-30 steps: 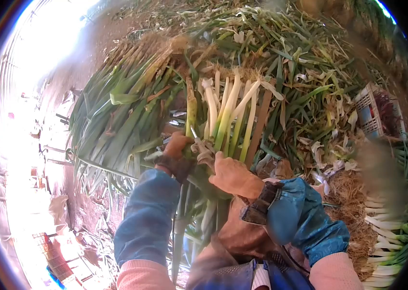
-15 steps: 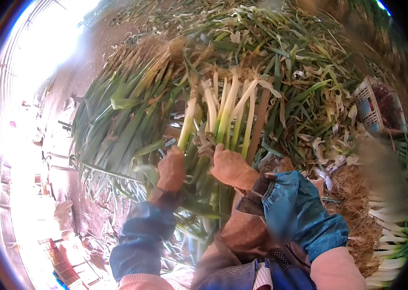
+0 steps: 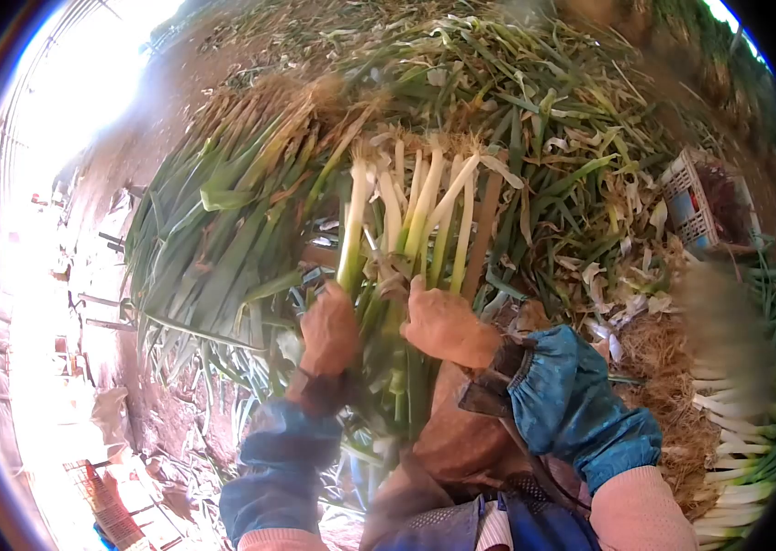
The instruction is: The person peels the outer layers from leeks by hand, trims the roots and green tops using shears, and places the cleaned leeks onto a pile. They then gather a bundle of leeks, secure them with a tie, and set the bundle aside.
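My left hand (image 3: 329,329) is closed around the green part of a leek (image 3: 351,225), whose white stem points away from me, roots at the far end. To its right, my right hand (image 3: 448,326) is closed beside a brownish, limp piece (image 3: 392,274); what its fingers hold is hidden. Several pale leeks (image 3: 427,207) lie side by side just beyond my hands, their green leaves running back towards my lap. A thin pale rod-like thing (image 3: 370,241) shows between the stems.
Unpeeled leeks (image 3: 213,220) are heaped at the left, roots away from me. Stripped leaves (image 3: 581,174) cover the ground ahead and right. A plastic crate (image 3: 689,200) stands at far right. Cleaned leeks (image 3: 742,441) lie in a row near root litter (image 3: 673,404).
The leek at my left hand now shows a whiter stem; its brownish outer layer near the roots is gone. Both hands stay nearly in place, and the view has shifted slightly.
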### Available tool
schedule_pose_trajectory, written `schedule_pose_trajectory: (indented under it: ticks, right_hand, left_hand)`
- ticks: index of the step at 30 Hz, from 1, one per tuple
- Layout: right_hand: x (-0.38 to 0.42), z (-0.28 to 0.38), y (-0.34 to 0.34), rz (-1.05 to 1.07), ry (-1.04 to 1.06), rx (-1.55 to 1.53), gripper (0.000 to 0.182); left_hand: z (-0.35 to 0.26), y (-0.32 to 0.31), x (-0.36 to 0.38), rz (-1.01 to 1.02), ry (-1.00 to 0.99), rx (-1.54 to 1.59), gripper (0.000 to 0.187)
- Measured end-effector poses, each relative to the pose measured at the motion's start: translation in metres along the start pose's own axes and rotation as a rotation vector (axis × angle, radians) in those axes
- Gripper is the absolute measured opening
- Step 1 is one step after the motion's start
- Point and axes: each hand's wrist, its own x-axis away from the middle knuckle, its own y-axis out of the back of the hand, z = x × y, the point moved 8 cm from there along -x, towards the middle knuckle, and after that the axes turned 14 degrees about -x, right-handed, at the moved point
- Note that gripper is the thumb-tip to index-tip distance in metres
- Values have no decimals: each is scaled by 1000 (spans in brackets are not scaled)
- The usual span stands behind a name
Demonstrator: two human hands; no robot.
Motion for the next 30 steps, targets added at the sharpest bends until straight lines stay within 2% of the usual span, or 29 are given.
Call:
schedule_pose_trajectory:
  ticks: [3,5,6,10,16,19,22,25,28,30]
  right_hand:
    - [18,27,2,12,75,15,54]
    - [11,19,9,-21,39,7,56]
    - [7,12,11,-36,17,-1,57]
    - [-10,-12,24,-167,16,21,53]
    - [-15,-20,24,-185,18,20,50]
    - [-6,-8,19,-172,89,120,53]
    - [9,2,7,-101,137,123,48]
    - [0,-7,11,-169,97,176,41]
    - [-18,-18,20,-219,78,40,45]
    - [-29,-25,27,-266,41,61,43]
  left_hand:
    - [2,12,-31,-93,3,-58,13]
    - [-4,15,-44,-157,-43,-72,13]
    - [-8,21,-49,-128,30,-140,14]
    - [-33,11,-50,-152,-61,-215,14]
    - [-34,-4,-38,-93,-36,-191,17]
    - [-34,-4,-35,-108,-18,-222,18]
    - [-29,1,-36,-103,-23,-186,17]
    - [-27,-4,-33,-37,-8,-169,16]
    - [-40,1,-14,-2,-84,-110,15]
    - [-48,10,-1,30,-80,-72,17]
